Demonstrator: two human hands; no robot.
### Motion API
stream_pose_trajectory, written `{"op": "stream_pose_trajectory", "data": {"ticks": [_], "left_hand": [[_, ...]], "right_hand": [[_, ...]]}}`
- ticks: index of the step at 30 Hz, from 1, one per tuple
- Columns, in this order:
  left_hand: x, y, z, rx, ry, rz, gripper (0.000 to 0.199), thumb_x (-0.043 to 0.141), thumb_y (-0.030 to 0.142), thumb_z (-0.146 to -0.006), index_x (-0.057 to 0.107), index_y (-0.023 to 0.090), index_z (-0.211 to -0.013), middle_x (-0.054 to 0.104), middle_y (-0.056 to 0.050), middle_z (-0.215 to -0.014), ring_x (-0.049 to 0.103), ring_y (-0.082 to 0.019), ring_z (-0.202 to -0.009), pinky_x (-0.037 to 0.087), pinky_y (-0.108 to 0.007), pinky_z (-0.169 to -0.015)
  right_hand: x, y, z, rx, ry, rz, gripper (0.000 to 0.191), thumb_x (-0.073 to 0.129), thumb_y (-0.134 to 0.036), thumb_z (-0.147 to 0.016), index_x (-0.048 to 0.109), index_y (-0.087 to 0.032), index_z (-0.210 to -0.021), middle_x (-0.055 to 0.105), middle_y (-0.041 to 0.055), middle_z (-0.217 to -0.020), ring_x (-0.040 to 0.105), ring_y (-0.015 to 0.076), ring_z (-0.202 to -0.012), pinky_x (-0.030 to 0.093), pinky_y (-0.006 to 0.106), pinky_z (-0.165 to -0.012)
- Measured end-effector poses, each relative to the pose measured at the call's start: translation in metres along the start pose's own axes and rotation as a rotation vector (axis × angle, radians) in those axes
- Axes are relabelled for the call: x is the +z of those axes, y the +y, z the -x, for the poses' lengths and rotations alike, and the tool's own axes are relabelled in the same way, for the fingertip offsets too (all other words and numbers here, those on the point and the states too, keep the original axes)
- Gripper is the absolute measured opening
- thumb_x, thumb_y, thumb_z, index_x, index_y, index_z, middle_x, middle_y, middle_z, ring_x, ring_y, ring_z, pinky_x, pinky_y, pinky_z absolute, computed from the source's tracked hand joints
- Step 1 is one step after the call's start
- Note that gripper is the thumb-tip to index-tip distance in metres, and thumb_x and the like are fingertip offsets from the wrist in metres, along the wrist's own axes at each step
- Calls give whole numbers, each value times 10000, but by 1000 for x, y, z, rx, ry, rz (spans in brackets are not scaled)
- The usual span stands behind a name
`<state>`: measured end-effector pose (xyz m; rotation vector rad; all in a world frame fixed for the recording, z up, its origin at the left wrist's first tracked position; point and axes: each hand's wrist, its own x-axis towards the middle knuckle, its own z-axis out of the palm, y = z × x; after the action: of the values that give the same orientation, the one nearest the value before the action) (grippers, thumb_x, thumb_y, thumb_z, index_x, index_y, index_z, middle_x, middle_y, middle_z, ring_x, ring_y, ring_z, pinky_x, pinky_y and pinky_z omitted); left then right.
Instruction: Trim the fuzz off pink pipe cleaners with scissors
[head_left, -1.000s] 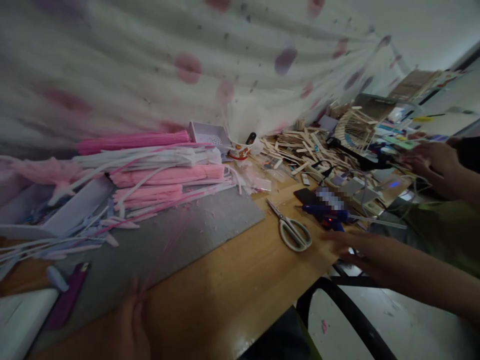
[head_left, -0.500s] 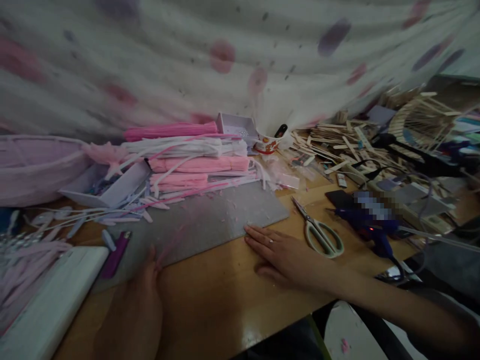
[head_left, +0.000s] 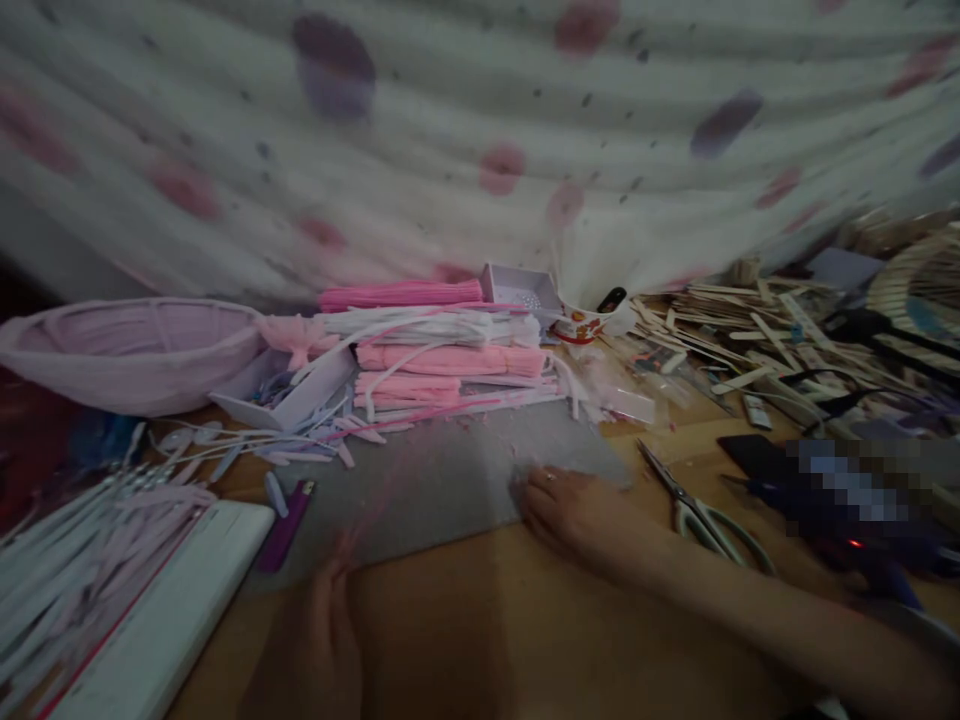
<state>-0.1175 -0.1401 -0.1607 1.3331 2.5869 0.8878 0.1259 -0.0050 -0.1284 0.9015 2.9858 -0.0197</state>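
Note:
My left hand point(head_left: 319, 625) is low at the mat's near edge, its fingers closed on the end of a thin pink pipe cleaner point(head_left: 375, 505). This strand slants up and away over the grey mat point(head_left: 442, 490) and is smeared by motion. Over the mat's right part, my right hand point(head_left: 566, 505), with a ring on one finger, has its fingers bent downward. Blur hides its fingertips and whether they hold anything. To its right lie scissors point(head_left: 697, 510) with pale handles. A purple lighter point(head_left: 286, 528) rests on the mat's left end.
Behind the mat are bundles of pink pipe cleaners point(head_left: 450, 360) and a small white box point(head_left: 517, 285). A lilac basket point(head_left: 142, 365) stands left, above a long white box point(head_left: 187, 610). Wooden sticks point(head_left: 720, 315) and a dark blue glue gun point(head_left: 840, 530) lie right.
The view has turned left, so things sit further right in the picture. My right hand has gone from lying flat at the mat's edge to bent fingers over the mat.

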Motion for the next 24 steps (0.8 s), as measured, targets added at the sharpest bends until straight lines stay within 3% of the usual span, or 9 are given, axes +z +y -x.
{"op": "stream_pose_trajectory", "data": {"ticks": [5, 9, 12, 16, 20, 24], "left_hand": [[-10, 1, 0, -45, 16, 14, 295, 333, 297, -918, 615, 212, -935, 707, -77, -960, 661, -226, -893, 510, -335, -757], [-13, 4, -1, -82, 15, 38, 267, 336, 293, -910, 589, 207, -919, 708, -84, -921, 667, -219, -860, 505, -319, -736], [-11, 0, -1, -87, -20, 55, 265, 337, 288, -903, 589, 206, -908, 714, -87, -921, 672, -222, -829, 502, -316, -690], [-5, -9, 0, -86, -30, 40, 266, 366, 299, -891, 610, 201, -932, 727, -81, -893, 677, -221, -752, 489, -309, -622], [1, -11, 3, -86, 18, 25, 313, 371, 331, -893, 618, 178, -1011, 733, -91, -879, 675, -220, -689, 482, -307, -574], [2, -10, 4, -1, 72, 37, 333, 378, 356, -886, 626, 168, -1003, 730, -97, -878, 673, -223, -681, 490, -313, -562]], "right_hand": [[-27, 3, -59, -4, -21, -46, 256, 371, -289, -982, 583, -146, -969, 634, 74, -986, 614, 155, -847, 461, 273, -733], [-19, -9, -123, 63, -74, -11, 243, 462, -315, -957, 580, -136, -1072, 638, 60, -1008, 625, 162, -840, 514, 343, -744], [-7, -24, -154, 105, -121, 36, 303, 549, -349, -914, 571, -149, -1140, 615, 72, -1096, 620, 184, -912, 530, 388, -777], [-2, -30, -167, 74, -195, 64, 314, 553, -330, -913, 558, -154, -1172, 599, 81, -1142, 613, 197, -952, 529, 400, -796], [-12, -11, -164, -7, -276, 54, 304, 553, -334, -912, 566, -156, -1159, 603, 77, -1134, 615, 192, -944, 529, 397, -795], [-12, 0, -154, -49, -288, 54, 300, 549, -339, -914, 570, -158, -1152, 605, 77, -1132, 613, 193, -948, 525, 401, -804]]}}
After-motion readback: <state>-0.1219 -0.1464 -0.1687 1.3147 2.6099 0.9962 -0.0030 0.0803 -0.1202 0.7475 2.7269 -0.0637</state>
